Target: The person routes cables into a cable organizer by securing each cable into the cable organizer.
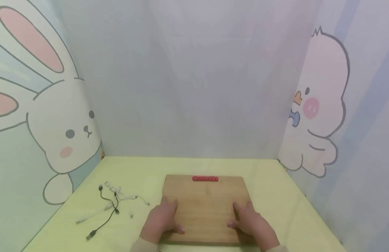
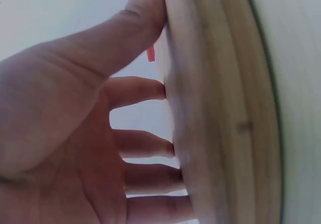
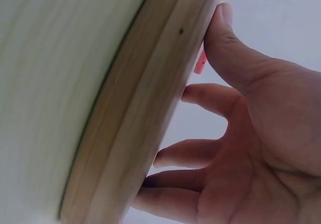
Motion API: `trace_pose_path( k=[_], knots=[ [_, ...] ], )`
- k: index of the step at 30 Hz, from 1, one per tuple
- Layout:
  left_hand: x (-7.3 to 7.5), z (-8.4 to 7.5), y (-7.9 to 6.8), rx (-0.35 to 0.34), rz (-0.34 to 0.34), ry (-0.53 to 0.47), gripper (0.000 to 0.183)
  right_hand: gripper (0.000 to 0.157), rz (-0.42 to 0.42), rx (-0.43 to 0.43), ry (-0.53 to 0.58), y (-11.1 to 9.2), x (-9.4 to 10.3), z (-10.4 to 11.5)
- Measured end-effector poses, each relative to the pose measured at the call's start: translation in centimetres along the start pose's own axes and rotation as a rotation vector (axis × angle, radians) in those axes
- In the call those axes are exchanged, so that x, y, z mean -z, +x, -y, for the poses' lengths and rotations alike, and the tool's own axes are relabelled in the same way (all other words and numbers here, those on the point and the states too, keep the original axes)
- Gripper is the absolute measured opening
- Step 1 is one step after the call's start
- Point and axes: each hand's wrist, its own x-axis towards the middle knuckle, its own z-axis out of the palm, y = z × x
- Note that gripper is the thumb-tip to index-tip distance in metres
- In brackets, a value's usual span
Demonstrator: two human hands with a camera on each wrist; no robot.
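A wooden cutting board (image 1: 207, 210) lies flat on the pale yellow table. My left hand (image 1: 161, 217) touches its left part, fingers spread and fingertips on the top surface. On the right part rests my right hand (image 1: 250, 219), also with parted fingers and thumb. Both wrist views show the fingertips meeting the board's face, with a gap under each palm. The board's thick edge (image 2: 225, 108) fills the middle of the left wrist view. Near the board's far edge is a red segmented strip (image 1: 205, 179).
Left of the board lies a loose tangle of white cables (image 1: 84, 219) and black cables (image 1: 105, 222) with USB plugs. A small white connector (image 1: 131, 215) sits nearer the board. Printed curtains (image 1: 194, 87) stand behind and beside the table (image 1: 270, 189).
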Motion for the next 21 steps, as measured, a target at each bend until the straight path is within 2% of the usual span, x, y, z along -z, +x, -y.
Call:
trace_pose_path(
  k=[5,10,13,15,18,21],
  knots=[
    [-0.1,0.0,0.1,0.011,0.003,0.021,0.107,0.083,0.000,0.017,-0.019,0.0,-0.1,-0.1],
    [0.2,0.1,0.2,-0.017,-0.024,0.050,0.106,0.086,0.036,-0.046,-0.019,0.5,0.5,0.3],
    [0.3,0.1,0.3,-0.022,-0.011,0.038,0.107,0.087,0.048,-0.053,-0.015,0.7,0.8,0.4],
    [0.3,0.4,0.3,-0.026,0.012,0.028,0.108,0.080,0.037,-0.019,-0.022,0.8,0.8,0.5],
    [0.4,1.4,0.5,-0.055,0.062,0.017,0.104,0.055,-0.002,0.069,-0.102,1.2,0.7,1.2],
    [1.1,2.8,0.7,-0.120,0.103,0.000,0.082,0.055,-0.028,0.142,-0.220,1.8,0.9,3.2]
  ],
)
